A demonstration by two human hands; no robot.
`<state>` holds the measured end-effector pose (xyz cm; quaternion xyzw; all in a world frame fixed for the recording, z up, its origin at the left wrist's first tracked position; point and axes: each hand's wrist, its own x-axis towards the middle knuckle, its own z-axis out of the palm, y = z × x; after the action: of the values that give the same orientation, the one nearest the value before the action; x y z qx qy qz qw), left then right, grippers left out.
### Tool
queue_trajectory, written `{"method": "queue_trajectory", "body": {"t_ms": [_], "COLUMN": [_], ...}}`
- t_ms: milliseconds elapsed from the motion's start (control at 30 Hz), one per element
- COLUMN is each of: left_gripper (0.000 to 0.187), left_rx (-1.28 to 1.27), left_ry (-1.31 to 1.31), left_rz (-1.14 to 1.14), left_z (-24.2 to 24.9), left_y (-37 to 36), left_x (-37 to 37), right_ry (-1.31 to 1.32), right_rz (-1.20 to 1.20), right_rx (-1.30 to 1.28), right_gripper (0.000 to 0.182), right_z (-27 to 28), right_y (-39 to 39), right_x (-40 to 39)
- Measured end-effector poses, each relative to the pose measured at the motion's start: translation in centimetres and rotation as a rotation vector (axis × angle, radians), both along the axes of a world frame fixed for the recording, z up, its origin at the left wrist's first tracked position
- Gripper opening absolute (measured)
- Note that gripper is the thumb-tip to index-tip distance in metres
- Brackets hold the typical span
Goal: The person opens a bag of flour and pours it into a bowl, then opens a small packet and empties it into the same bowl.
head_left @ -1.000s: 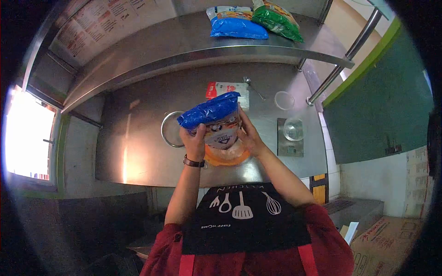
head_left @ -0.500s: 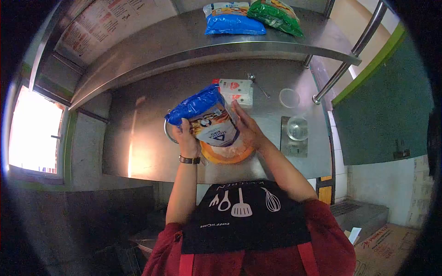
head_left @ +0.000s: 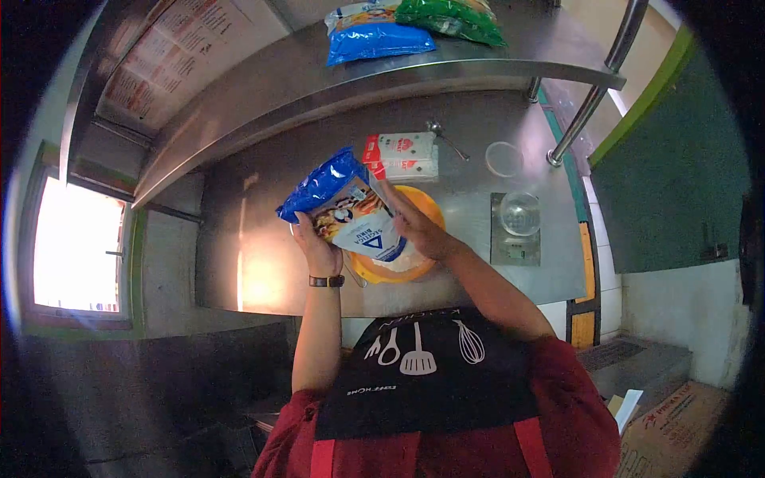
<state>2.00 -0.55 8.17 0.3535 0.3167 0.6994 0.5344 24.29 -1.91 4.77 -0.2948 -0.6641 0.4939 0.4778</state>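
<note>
The blue bag point(head_left: 344, 209), long axis ten-to-four o'clock, is gripped by the left hand point(head_left: 315, 247) and the right hand point(head_left: 414, 227) above the orange bowl point(head_left: 398, 267).

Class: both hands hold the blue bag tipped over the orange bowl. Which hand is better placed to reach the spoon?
Probably the right hand: it is on the side of the bag facing the spoon. The left hand cradles the bag from the far side, above the bowl.

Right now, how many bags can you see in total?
3. One blue-topped bag is held in both hands, left hand and right hand, over the orange bowl. A blue bag and a green bag lie on the shelf. Others may be out of view.
</note>
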Motion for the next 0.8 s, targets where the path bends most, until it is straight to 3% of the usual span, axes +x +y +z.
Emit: {"method": "queue_trajectory", "body": {"t_ms": [67,233,367,433,600,667,800], "left_gripper": [0.044,0.043,0.041,0.061,0.058,0.057,0.057], "left_rx": [-0.007,0.025,0.020,0.009,0.054,0.057,0.082], "left_ry": [-0.006,0.040,0.046,0.196,0.198,0.234,0.223], "left_rz": [-0.006,0.034,0.032,0.060,0.095,0.124,0.053], "left_z": [0.1,0.4,0.6,-0.2,0.6,0.0,-0.2], "left_y": [-0.1,0.1,-0.1,0.5,-0.3,-0.2,-0.4], "left_x": [0.4,0.8,0.5,0.3,1.2,0.8,0.4], "right_ry": [-0.069,0.164,0.201,0.184,0.131,0.133,0.298], "right_rz": [-0.027,-0.096,-0.078,-0.046,-0.075,-0.012,-0.087], "right_rx": [0.060,-0.055,-0.126,-0.087,-0.044,-0.268,-0.030], "right_gripper": [0.076,0.094,0.099,0.099,0.100,0.104,0.106], "right_z": [0.1,1.4,1.4,1.1,2.1,3.3,3.0], "right_y": [-0.4,-1.0,-0.4,0.0,0.1,-0.4,1.1], "right_x": [-1.0,-1.9,-1.6,-2.3,-2.4,-2.3,-2.4]}}
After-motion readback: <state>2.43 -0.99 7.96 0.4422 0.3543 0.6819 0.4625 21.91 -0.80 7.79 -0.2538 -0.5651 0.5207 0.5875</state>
